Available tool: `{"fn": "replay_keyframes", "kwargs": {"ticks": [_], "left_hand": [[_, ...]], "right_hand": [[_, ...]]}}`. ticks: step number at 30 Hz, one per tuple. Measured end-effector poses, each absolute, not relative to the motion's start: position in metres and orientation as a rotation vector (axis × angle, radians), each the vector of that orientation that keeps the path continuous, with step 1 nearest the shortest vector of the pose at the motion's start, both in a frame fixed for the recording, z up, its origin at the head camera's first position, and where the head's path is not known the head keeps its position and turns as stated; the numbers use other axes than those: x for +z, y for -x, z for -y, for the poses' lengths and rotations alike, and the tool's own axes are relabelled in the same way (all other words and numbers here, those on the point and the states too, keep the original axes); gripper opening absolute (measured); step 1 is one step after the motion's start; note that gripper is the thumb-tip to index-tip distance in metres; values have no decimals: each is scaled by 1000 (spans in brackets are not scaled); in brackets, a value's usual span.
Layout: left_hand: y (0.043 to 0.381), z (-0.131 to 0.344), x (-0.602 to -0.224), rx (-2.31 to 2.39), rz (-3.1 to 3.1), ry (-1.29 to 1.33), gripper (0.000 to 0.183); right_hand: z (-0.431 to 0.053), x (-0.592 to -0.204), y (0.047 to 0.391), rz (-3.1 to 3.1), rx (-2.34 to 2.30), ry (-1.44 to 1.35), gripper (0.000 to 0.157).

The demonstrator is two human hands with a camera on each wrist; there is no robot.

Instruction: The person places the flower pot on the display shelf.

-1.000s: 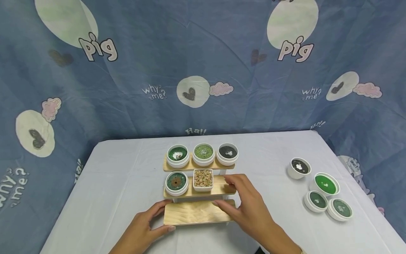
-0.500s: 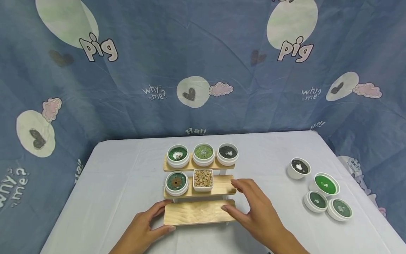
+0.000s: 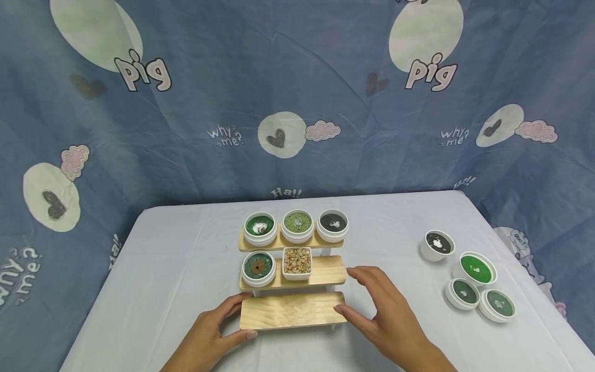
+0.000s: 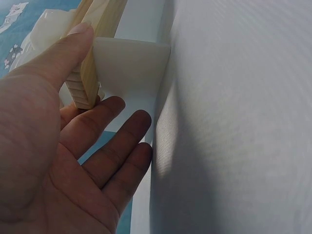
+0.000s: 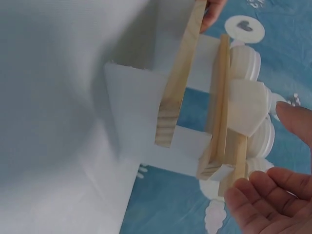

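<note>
A three-step wooden stand [image 3: 293, 311] with white supports sits on the table. Its left end is held by my left hand [image 3: 209, 333], the thumb on the bottom board's front and a finger behind it; the left wrist view shows the board's end [image 4: 84, 92] between them. My right hand [image 3: 388, 318], thumb and fingers apart, holds nothing just off the stand's right end. On the middle step are a square dish of chopped nuts [image 3: 297, 262] and a round bowl with a brown topping [image 3: 259, 267]. The top step bears three round bowls [image 3: 298, 226]. The bottom step is bare.
Several white bowls with dark and green contents stand apart on the right, among them a bright green one [image 3: 476, 269] and a dark one [image 3: 438, 245]. A white cloth covers the table [image 3: 186, 258]. Behind it hangs a blue printed curtain [image 3: 195, 103].
My right hand has drawn back to the right, from over the middle and bottom steps to beside the stand's right end. The left hand and the dishes have stayed in place.
</note>
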State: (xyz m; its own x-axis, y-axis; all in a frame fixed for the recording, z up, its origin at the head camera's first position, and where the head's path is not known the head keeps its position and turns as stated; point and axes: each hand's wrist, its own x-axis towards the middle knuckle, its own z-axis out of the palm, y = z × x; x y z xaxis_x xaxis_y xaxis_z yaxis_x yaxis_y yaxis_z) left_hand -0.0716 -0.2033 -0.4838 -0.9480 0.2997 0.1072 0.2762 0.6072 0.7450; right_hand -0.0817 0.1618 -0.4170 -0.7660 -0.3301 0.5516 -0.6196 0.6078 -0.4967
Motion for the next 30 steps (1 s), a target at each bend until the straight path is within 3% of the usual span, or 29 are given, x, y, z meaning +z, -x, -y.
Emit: {"fn": "replay_keyframes", "kwargs": {"ticks": [30], "left_hand": [[72, 203, -485, 1264, -2791, -480, 66]], "right_hand": [[-195, -432, 69, 2413, 906, -632, 60]]}}
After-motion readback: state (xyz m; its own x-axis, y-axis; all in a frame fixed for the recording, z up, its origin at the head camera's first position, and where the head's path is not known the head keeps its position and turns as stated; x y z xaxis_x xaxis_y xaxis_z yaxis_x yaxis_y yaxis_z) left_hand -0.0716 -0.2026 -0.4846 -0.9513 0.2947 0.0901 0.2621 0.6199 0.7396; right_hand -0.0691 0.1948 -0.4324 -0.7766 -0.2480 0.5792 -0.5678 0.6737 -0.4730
